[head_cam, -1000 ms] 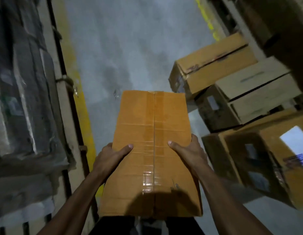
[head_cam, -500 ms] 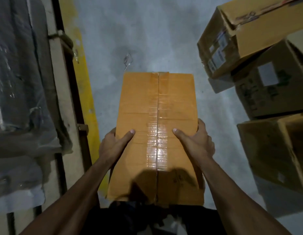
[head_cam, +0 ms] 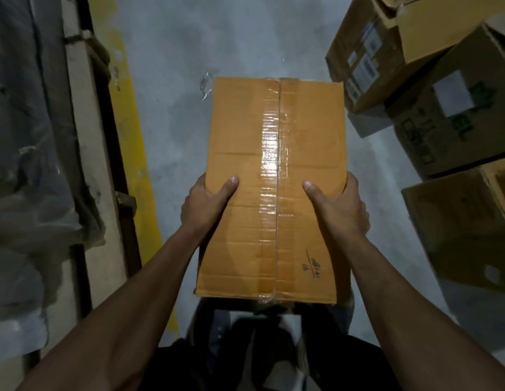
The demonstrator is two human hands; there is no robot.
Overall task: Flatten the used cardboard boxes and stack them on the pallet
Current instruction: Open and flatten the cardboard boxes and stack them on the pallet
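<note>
An orange-brown cardboard box (head_cam: pixel 245 136), taped shut along its middle seam, is held up in front of me above the floor. My left hand (head_cam: pixel 207 204) grips its left edge, thumb on the top face and fingers underneath. My right hand (head_cam: pixel 341 206) grips the right edge the same way. Handwritten marks sit near the box's lower right corner. Several used cardboard boxes (head_cam: pixel 386 52) are piled at the right.
A plastic-wrapped load (head_cam: pixel 25 136) on a pallet frame (head_cam: pixel 87 131) fills the left side, bordered by a yellow floor line (head_cam: pixel 132 142). Grey concrete floor (head_cam: pixel 217 38) runs ahead between that load and the box pile. A scrap of clear tape (head_cam: pixel 206 83) lies on the floor.
The view has tilted down and moved forward; the box pile at the right has come closer. The held box sits lower and nearer to me, with both hands in the same grip.
</note>
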